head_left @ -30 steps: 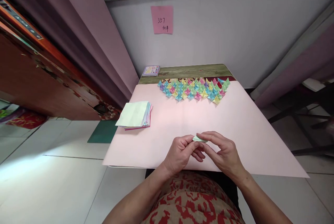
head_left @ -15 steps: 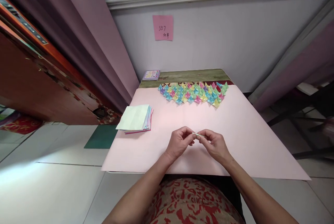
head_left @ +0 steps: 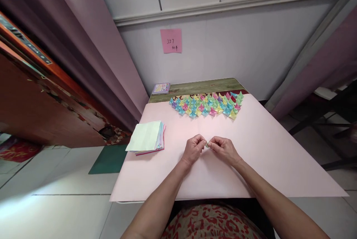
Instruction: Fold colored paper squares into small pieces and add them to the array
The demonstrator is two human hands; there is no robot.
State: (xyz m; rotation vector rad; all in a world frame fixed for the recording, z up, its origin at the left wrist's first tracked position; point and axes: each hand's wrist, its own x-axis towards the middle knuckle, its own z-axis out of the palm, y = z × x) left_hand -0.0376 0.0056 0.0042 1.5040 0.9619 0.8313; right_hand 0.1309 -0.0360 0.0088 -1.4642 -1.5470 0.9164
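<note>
Between my fingertips is a small piece of folded pale green paper [head_left: 206,144], mostly covered by the fingers. My left hand [head_left: 194,147] pinches it from the left, thumb and forefinger closed. From the other side my right hand [head_left: 224,149] pinches it the same way, and the fingertips of both hands nearly meet. Both hands are just above the pink sheet [head_left: 220,179] on the table. Farther back lie rows of folded paper pieces [head_left: 206,106] in blue, green, yellow and pink, with raised points.
A stack of coloured paper squares [head_left: 145,136], pale green on top, lies at the table's left. Behind it, at the far left corner, is a small pile of printed cards [head_left: 161,88]. A pink note [head_left: 171,41] is stuck to the wall.
The green paper showed as a thin strip between the fingers and is now more covered. My right hand has turned slightly. The camera view has tilted up a little.
</note>
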